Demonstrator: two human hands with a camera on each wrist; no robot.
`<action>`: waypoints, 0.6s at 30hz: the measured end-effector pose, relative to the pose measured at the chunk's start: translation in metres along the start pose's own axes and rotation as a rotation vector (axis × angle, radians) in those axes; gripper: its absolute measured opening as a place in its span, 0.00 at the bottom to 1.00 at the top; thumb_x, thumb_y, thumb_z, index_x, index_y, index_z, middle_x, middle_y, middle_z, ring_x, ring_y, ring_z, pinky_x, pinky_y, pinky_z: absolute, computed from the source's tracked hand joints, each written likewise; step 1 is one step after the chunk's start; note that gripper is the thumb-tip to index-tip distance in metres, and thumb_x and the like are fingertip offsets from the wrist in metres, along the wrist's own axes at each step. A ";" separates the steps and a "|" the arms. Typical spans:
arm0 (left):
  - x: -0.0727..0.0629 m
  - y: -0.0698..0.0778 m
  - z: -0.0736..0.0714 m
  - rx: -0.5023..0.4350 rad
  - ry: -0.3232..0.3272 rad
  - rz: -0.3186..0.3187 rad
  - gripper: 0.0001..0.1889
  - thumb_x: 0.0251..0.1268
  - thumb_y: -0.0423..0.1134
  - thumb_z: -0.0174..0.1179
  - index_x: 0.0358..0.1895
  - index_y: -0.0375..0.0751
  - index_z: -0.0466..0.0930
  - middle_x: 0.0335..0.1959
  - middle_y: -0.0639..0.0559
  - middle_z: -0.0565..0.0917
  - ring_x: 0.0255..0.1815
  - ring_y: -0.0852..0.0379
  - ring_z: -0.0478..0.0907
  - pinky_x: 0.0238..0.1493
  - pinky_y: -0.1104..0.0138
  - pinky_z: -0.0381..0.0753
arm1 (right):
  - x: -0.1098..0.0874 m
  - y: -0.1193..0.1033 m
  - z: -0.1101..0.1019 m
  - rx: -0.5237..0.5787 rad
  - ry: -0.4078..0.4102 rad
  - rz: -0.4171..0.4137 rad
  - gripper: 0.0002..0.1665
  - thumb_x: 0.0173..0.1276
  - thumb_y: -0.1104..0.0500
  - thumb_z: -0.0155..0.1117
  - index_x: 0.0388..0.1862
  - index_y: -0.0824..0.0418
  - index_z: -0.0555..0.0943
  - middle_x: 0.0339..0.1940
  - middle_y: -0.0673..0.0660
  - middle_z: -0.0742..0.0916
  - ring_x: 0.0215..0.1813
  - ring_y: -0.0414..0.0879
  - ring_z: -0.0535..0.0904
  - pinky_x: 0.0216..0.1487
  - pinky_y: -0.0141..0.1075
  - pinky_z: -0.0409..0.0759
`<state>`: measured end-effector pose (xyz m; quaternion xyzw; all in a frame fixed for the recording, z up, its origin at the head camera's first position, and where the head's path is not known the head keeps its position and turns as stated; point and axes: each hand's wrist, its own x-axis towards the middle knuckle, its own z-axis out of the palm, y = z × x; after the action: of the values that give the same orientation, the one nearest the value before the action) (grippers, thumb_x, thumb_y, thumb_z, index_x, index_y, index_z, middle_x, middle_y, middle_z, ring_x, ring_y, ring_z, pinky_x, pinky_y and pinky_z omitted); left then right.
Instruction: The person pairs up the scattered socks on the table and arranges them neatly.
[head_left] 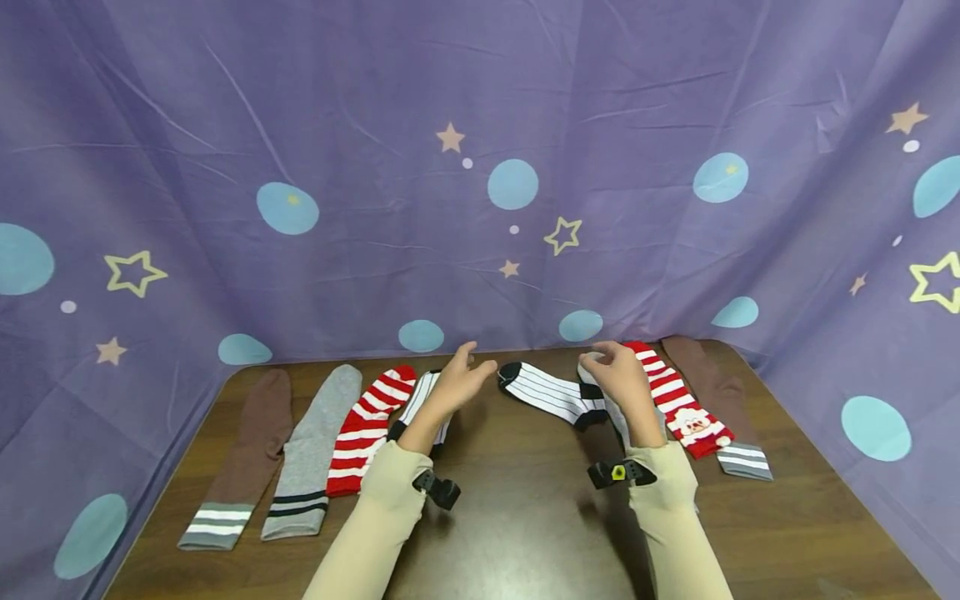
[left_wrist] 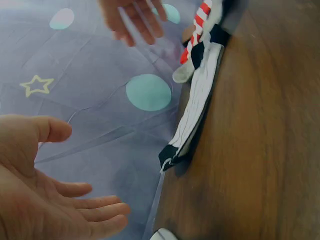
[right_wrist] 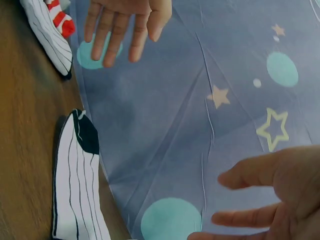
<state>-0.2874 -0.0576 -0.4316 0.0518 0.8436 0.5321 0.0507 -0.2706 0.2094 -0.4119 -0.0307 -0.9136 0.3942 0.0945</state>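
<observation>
Left hand point(head_left: 456, 383) raised, fingers spread, right hand point(head_left: 624, 380) spread too, black-and-white sock point(head_left: 551, 393) lying between, near the surface's point(head_left: 502, 500) far edge

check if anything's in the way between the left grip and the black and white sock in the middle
Nothing visible is; no other thing shows between the left grip and the middle black and white sock. The right grip is over toward the sock's other end.
</observation>
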 end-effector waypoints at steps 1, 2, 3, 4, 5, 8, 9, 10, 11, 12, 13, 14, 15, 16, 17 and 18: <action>0.002 0.001 0.001 -0.039 -0.007 -0.033 0.37 0.72 0.48 0.54 0.78 0.35 0.56 0.74 0.29 0.67 0.75 0.34 0.66 0.75 0.45 0.66 | 0.000 0.002 -0.001 0.007 -0.001 0.027 0.27 0.69 0.54 0.64 0.59 0.71 0.80 0.50 0.71 0.88 0.48 0.63 0.87 0.46 0.48 0.84; 0.005 0.001 0.001 -0.072 -0.014 -0.065 0.36 0.72 0.48 0.54 0.78 0.35 0.57 0.74 0.30 0.68 0.74 0.35 0.67 0.74 0.46 0.67 | 0.001 0.003 -0.002 0.020 -0.007 0.056 0.26 0.69 0.54 0.64 0.58 0.72 0.81 0.49 0.72 0.88 0.45 0.62 0.87 0.43 0.45 0.85; 0.008 0.001 0.001 -0.100 -0.018 -0.089 0.36 0.72 0.48 0.53 0.77 0.34 0.58 0.73 0.30 0.69 0.74 0.35 0.68 0.74 0.46 0.67 | 0.001 0.005 -0.003 0.034 -0.017 0.086 0.26 0.69 0.53 0.63 0.57 0.72 0.81 0.49 0.72 0.88 0.41 0.60 0.88 0.40 0.43 0.86; 0.011 0.001 0.001 -0.127 -0.027 -0.113 0.35 0.72 0.48 0.53 0.77 0.33 0.59 0.73 0.30 0.69 0.73 0.35 0.68 0.74 0.47 0.67 | 0.001 0.006 -0.005 0.053 -0.028 0.115 0.26 0.69 0.53 0.63 0.57 0.73 0.81 0.49 0.73 0.87 0.37 0.56 0.88 0.37 0.40 0.86; 0.014 -0.001 0.001 -0.149 -0.036 -0.139 0.35 0.73 0.47 0.53 0.76 0.32 0.60 0.72 0.30 0.70 0.73 0.36 0.69 0.74 0.47 0.67 | 0.002 0.007 -0.006 0.072 -0.043 0.141 0.26 0.70 0.53 0.63 0.56 0.74 0.81 0.50 0.73 0.87 0.34 0.53 0.87 0.34 0.39 0.86; 0.023 -0.005 0.001 -0.200 -0.068 -0.216 0.32 0.72 0.46 0.53 0.73 0.31 0.65 0.71 0.31 0.71 0.71 0.36 0.70 0.74 0.47 0.67 | 0.003 0.011 -0.008 0.133 -0.084 0.210 0.27 0.71 0.53 0.62 0.57 0.75 0.79 0.50 0.74 0.86 0.31 0.44 0.86 0.34 0.40 0.88; 0.026 -0.007 0.001 -0.211 -0.082 -0.237 0.31 0.72 0.46 0.53 0.72 0.31 0.66 0.70 0.30 0.72 0.71 0.36 0.71 0.74 0.47 0.68 | 0.004 0.013 -0.008 0.149 -0.094 0.230 0.28 0.71 0.53 0.62 0.57 0.76 0.79 0.48 0.73 0.86 0.29 0.41 0.85 0.33 0.39 0.88; 0.030 -0.009 0.001 -0.223 -0.094 -0.258 0.31 0.71 0.46 0.54 0.71 0.31 0.67 0.69 0.30 0.73 0.69 0.36 0.72 0.73 0.47 0.69 | 0.005 0.015 -0.008 0.166 -0.103 0.248 0.28 0.71 0.53 0.61 0.58 0.77 0.78 0.46 0.72 0.87 0.29 0.40 0.84 0.33 0.38 0.88; 0.035 -0.013 0.002 -0.229 -0.104 -0.267 0.30 0.70 0.46 0.55 0.70 0.30 0.68 0.66 0.30 0.75 0.65 0.37 0.75 0.69 0.49 0.73 | 0.006 0.017 -0.008 0.171 -0.113 0.265 0.29 0.71 0.53 0.62 0.58 0.77 0.78 0.43 0.70 0.88 0.28 0.41 0.84 0.33 0.38 0.88; 0.039 -0.015 0.003 -0.236 -0.110 -0.288 0.30 0.70 0.46 0.55 0.69 0.30 0.69 0.65 0.30 0.76 0.65 0.38 0.76 0.68 0.50 0.74 | 0.006 0.020 -0.007 0.178 -0.122 0.285 0.29 0.71 0.54 0.62 0.58 0.78 0.77 0.39 0.68 0.88 0.27 0.40 0.84 0.32 0.37 0.88; 0.042 -0.017 0.003 -0.245 -0.116 -0.306 0.30 0.70 0.46 0.55 0.69 0.30 0.69 0.65 0.30 0.76 0.64 0.39 0.77 0.68 0.51 0.75 | 0.007 0.022 -0.007 0.181 -0.128 0.302 0.29 0.71 0.54 0.62 0.58 0.78 0.77 0.36 0.66 0.89 0.26 0.38 0.82 0.32 0.36 0.87; 0.044 -0.018 0.004 -0.255 -0.121 -0.322 0.30 0.69 0.45 0.55 0.70 0.30 0.68 0.64 0.30 0.76 0.63 0.39 0.78 0.67 0.51 0.76 | 0.007 0.024 -0.006 0.184 -0.133 0.316 0.29 0.71 0.55 0.62 0.58 0.78 0.77 0.33 0.65 0.89 0.25 0.38 0.82 0.30 0.35 0.86; 0.046 -0.019 0.005 -0.266 -0.127 -0.332 0.31 0.69 0.45 0.55 0.70 0.30 0.68 0.64 0.30 0.76 0.64 0.39 0.78 0.67 0.52 0.76 | 0.007 0.026 -0.006 0.185 -0.139 0.328 0.28 0.71 0.55 0.62 0.58 0.78 0.77 0.31 0.63 0.88 0.25 0.39 0.82 0.30 0.35 0.86; 0.047 -0.020 0.005 -0.277 -0.129 -0.343 0.31 0.69 0.45 0.54 0.70 0.30 0.67 0.65 0.30 0.76 0.64 0.38 0.78 0.67 0.52 0.76 | 0.007 0.028 -0.005 0.182 -0.146 0.333 0.28 0.71 0.55 0.61 0.58 0.79 0.77 0.29 0.62 0.88 0.25 0.40 0.83 0.29 0.35 0.86; 0.047 -0.019 0.006 -0.289 -0.133 -0.355 0.31 0.69 0.45 0.54 0.71 0.31 0.67 0.65 0.30 0.75 0.65 0.38 0.77 0.68 0.52 0.76 | 0.007 0.031 -0.004 0.177 -0.151 0.338 0.28 0.71 0.56 0.61 0.58 0.79 0.76 0.28 0.62 0.88 0.24 0.40 0.82 0.29 0.35 0.85; 0.045 -0.017 0.006 -0.296 -0.131 -0.371 0.31 0.70 0.44 0.53 0.72 0.31 0.65 0.68 0.29 0.73 0.68 0.37 0.75 0.71 0.51 0.72 | 0.008 0.033 -0.003 0.175 -0.156 0.341 0.28 0.71 0.56 0.61 0.57 0.79 0.77 0.28 0.61 0.88 0.24 0.39 0.82 0.29 0.35 0.84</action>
<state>-0.3320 -0.0528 -0.4506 -0.0774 0.7463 0.6272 0.2090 -0.2780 0.2351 -0.4330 -0.1461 -0.8619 0.4837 -0.0422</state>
